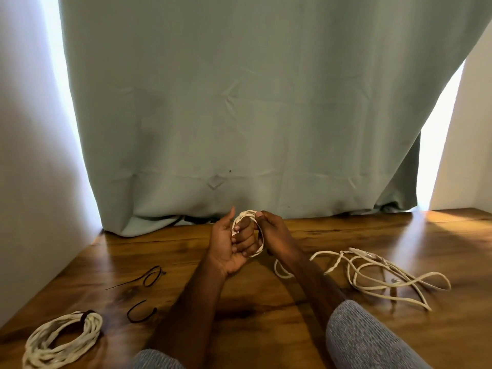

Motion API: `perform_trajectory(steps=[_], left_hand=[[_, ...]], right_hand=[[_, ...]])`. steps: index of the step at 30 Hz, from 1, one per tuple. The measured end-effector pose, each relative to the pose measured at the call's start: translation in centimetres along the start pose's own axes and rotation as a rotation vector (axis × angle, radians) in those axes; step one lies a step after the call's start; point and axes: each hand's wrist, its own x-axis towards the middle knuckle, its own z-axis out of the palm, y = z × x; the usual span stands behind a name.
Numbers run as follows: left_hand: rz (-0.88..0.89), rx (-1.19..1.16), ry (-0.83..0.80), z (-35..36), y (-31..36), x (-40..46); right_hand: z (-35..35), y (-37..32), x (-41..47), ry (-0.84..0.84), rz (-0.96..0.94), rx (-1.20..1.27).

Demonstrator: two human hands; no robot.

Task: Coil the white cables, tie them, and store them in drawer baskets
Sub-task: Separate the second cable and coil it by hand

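I see both hands raised together over the middle of the wooden table, toward its far edge, working one white cable. The left hand is palm up with its fingers curled, and several turns of the cable are wrapped around those fingers, so it is grasping the small coil it carries. The right hand is just beside it, touching the coil, with thumb and fingers pinched on the strand at the coil's top; it is clenched on the cable. From under the right wrist the loose rest of this cable runs out toward the table's right side, where it lies in a slack tangle of loops with a pale connector end in among them; I cannot tell whether that heap is one cable or more. At the table's near left corner lies a finished coil of white cable, flat on the surface and bound at its far side by a dark tie. Two loose dark ties rest between that coil and the hands: one looped with a long tail, one bent in an open hook nearer to me. A grey-green curtain hangs behind the far edge, its hem resting on the table. Grey knit sleeves cover both forearms.
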Motion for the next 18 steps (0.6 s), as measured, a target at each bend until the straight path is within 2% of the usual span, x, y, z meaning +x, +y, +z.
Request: perform_trajectory(steps=[3, 5, 9, 12, 16, 18], left_hand=[[-0.062, 0.08, 0.047, 0.0, 0.3, -0.4], [-0.088, 0.116, 0.068, 0.2, 0.5, -0.8], [-0.122, 0.259, 0.095, 0.9, 0.2, -1.3], [-0.112, 0.24, 0.072, 0.9, -0.1, -1.2], [-0.019, 0.072, 0.031, 1.1, 0.5, -0.9], [0.048, 0.068, 0.06, 1.4, 0.5, -0.7]], right_hand=[[-0.9, -0.1, -0.5, -0.043, -0.218, -0.12], [-1.4, 0.1, -0.5, -0.043, -0.291, -0.143], [-1.7, 0.6, -0.1, 0.011, -0.197, -0.106], [-2.3, 0.9, 0.2, 0.07, -0.113, -0.105], [-2.2, 0.6, -0.6, -0.121, -0.084, -0.249], [-1.9, 0.3, -1.0, -0.167, -0.079, -0.32]])
